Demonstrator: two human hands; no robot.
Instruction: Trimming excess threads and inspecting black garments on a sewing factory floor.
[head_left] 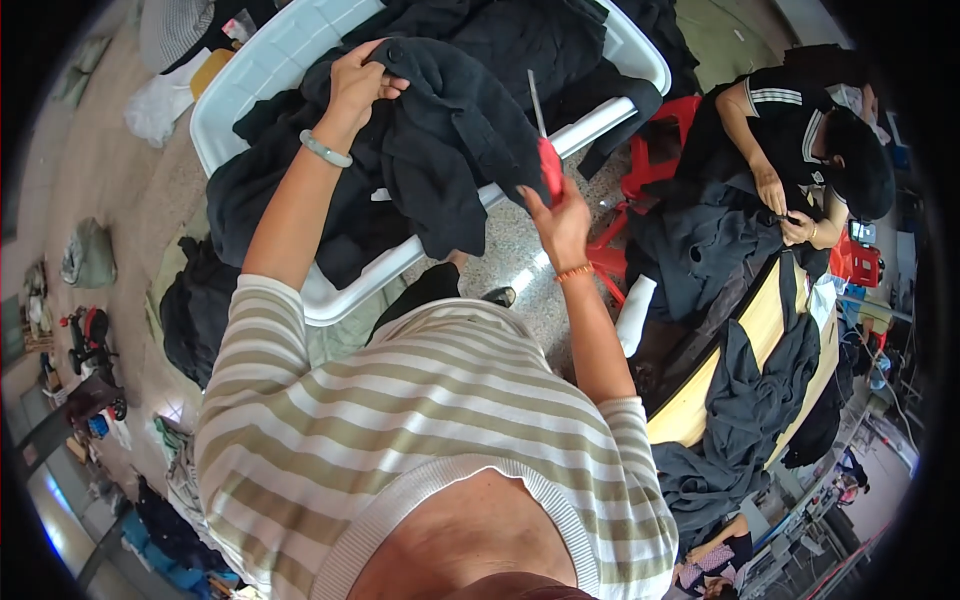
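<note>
My left hand pinches the edge of a black garment, which hangs in folds across the near side of a large white plastic tub. To the right, my right hand is closed round the red handle of a pair of scissors, with the metal blade pointing away from me and up. The garment's right end reaches the thumb of that hand; whether the thumb grips it I cannot tell. More black garments fill the tub and spill over its rim.
On the right a co-worker in black handles dark cloth with both hands. A red plastic stool stands between us. Dark garments drape over a yellow-topped table. At the left, a plastic bag and cloth bundles lie on the floor.
</note>
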